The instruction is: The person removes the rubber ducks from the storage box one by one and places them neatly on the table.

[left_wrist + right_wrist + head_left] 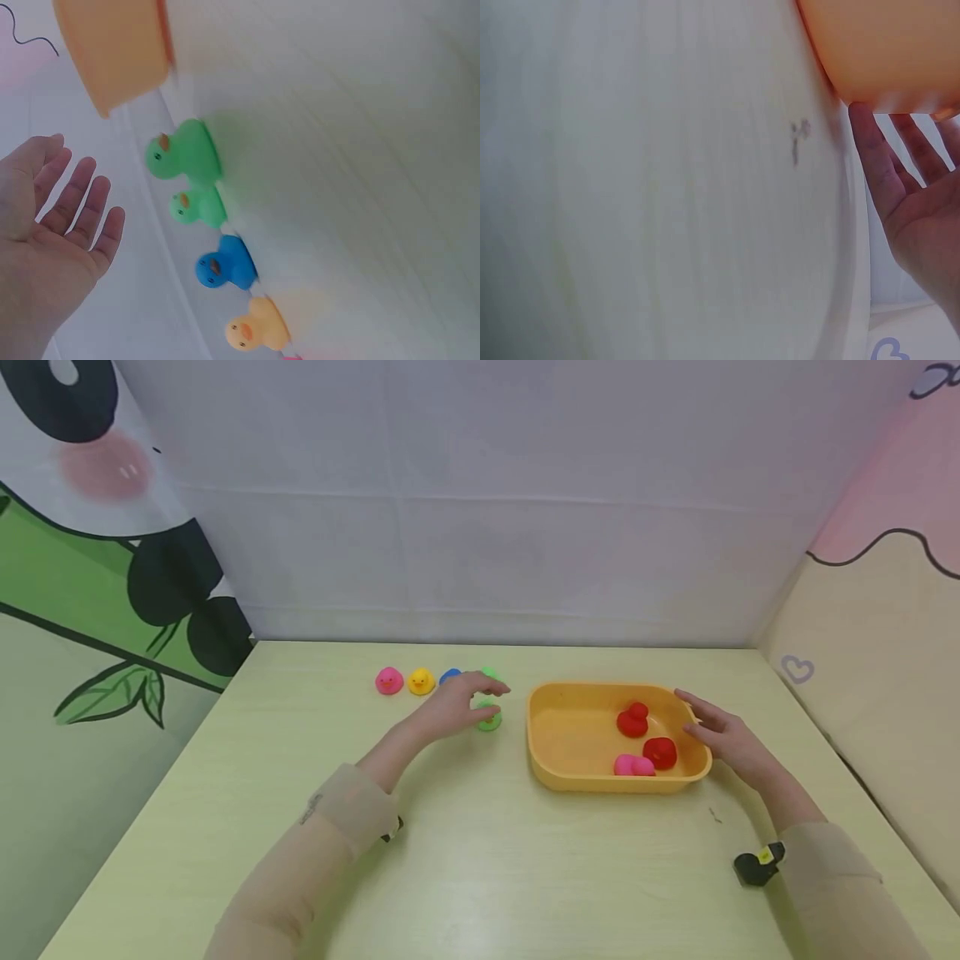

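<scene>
My left hand [453, 703] reaches over the toy ducks with spread, relaxed fingers and holds nothing. Below it are a larger green duck [193, 154] and a smaller green duck [199, 208]. A blue duck [227, 264] is partly hidden by this hand in the head view. Farther left sit a yellow duck [422, 682] and a pink duck [389, 681]. At the right end of the orange-yellow bin [573, 735], fingers of my right hand [738, 747] touch its rim. Inside the bin lie two red ducks [632, 720] and a pink one [633, 765].
The pale wooden table [487, 885] meets a white fabric backdrop [480, 560] behind the ducks. Printed panels rise at both sides, the right one with a small heart [797, 669]. A small dark mark [796, 141] is on the tabletop near the bin.
</scene>
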### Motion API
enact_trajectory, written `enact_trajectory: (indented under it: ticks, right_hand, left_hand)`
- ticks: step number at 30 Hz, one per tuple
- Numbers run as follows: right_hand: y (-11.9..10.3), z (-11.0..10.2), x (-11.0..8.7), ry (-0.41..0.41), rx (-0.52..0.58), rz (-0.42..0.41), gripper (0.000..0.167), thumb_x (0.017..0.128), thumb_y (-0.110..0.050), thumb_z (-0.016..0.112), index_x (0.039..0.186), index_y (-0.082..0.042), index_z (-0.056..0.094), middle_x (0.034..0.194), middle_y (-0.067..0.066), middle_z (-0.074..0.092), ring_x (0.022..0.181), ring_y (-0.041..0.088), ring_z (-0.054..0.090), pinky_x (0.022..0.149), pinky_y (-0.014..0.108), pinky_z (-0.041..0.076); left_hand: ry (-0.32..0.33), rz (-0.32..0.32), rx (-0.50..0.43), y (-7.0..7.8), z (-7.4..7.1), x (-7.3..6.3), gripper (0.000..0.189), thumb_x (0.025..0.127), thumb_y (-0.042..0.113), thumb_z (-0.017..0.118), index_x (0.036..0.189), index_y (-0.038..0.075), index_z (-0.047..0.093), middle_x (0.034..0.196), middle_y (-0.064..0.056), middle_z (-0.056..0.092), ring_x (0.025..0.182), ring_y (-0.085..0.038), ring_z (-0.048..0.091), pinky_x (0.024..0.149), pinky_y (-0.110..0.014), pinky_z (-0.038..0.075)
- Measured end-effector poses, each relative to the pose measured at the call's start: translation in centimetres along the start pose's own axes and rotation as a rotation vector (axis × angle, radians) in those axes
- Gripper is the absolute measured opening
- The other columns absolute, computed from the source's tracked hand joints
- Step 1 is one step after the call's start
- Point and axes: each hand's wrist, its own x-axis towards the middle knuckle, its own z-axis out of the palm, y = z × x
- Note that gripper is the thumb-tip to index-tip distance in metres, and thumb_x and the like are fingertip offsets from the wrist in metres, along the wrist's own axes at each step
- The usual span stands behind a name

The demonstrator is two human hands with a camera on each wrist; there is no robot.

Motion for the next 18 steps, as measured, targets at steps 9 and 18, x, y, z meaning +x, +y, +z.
enact_trajectory:
  ticks: [9,18]
  right_hand:
    - [0.1,0.0,0.1,0.0,0.008,-0.008,0.059,0.099,-0.035,0.047,0.151,-0.026,0.022,0.155,0.021,0.016,0.133,0.049,0.028,0.089,0.052,0.049]
    - [0.1,0.0,0.3,-0.002,0.013,-0.015,0.058,0.099,-0.034,0.047,0.151,-0.026,0.022,0.155,0.022,0.016,0.133,0.049,0.029,0.088,0.051,0.05]
  left_hand:
    - [0.097,0.07,0.032,3.1,1.1,-0.1,0.033,0.088,0.021,0.067,0.118,0.01,0.064,0.113,-0.004,0.065,0.105,-0.021,0.056,0.094,-0.038,0.046]
    - [0.103,0.064,-0.031,5.4,2.6,0.0,0.036,0.087,0.025,0.068,0.119,0.009,0.063,0.116,-0.004,0.064,0.106,-0.019,0.055,0.093,-0.035,0.045]
